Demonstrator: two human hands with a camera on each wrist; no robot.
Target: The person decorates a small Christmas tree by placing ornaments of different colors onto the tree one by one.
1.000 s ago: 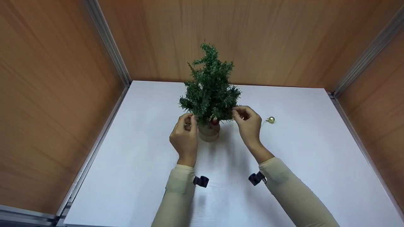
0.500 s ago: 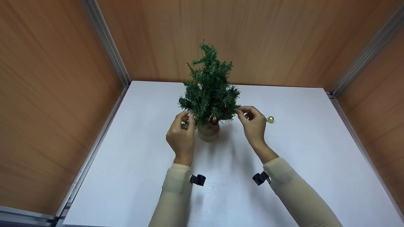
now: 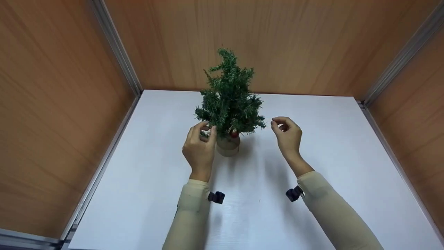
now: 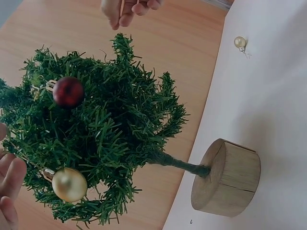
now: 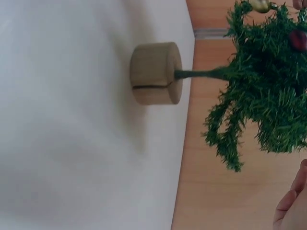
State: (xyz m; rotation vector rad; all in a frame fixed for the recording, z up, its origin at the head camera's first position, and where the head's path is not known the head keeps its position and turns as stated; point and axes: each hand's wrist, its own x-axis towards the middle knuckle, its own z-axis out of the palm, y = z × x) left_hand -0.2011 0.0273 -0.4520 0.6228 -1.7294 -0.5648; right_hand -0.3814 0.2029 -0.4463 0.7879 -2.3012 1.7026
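Observation:
A small green Christmas tree [image 3: 230, 97] stands on a round wooden base [image 3: 228, 147]. My left hand [image 3: 199, 149] is at its lower left branches. In the left wrist view, a thin string runs from a gold ball ornament [image 4: 70, 185] to between the left thumb and fingers, which pinch it near the frame's edge. A dark red ball ornament [image 3: 234, 133] hangs at the tree's lower front. Just off the right branches, my right hand [image 3: 289, 137] has loosely bent fingers, thumb and forefinger tips close together, with nothing visible between them.
On the white table [image 3: 329, 139] lies another gold ball ornament [image 4: 240, 43], which the right hand hides in the head view. Wooden panels [image 3: 295, 41] with metal edge rails [image 3: 119, 45] enclose the table at the back and sides.
My right hand has let go of the right branches and moved away to the right, covering the loose gold ornament. The left hand has shifted slightly left and stays at the tree.

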